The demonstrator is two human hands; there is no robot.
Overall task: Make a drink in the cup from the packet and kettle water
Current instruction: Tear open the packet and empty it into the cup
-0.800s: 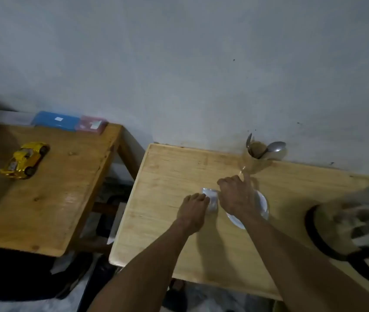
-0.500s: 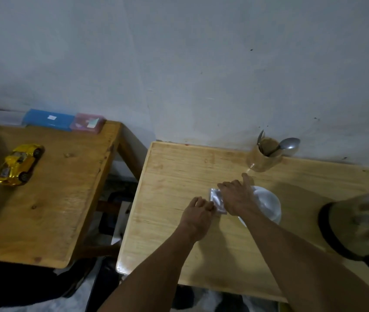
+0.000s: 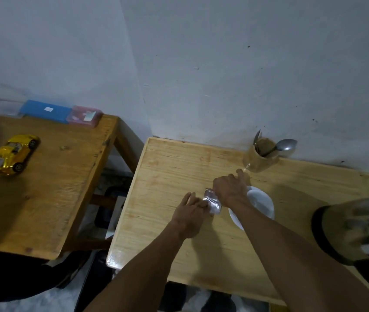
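A small silvery packet (image 3: 212,200) is held between both hands above the light wooden table (image 3: 167,172). My left hand (image 3: 190,212) grips its left edge and my right hand (image 3: 229,186) pinches its top right. A white cup on a saucer (image 3: 261,204) sits just right of my right wrist, partly hidden by my forearm. The glass kettle (image 3: 357,228) with a black rim stands at the right edge of the view, blurred.
A wooden holder (image 3: 260,159) with spoons (image 3: 286,145) stands against the wall behind the cup. A darker table (image 3: 55,181) to the left carries a yellow toy car (image 3: 12,154), a blue box (image 3: 46,110) and a pink box (image 3: 83,115). A gap separates the tables.
The camera has swung slightly, shifting the scene. Both hands stay on the packet, which now shows more between them, lifted a little off the table.
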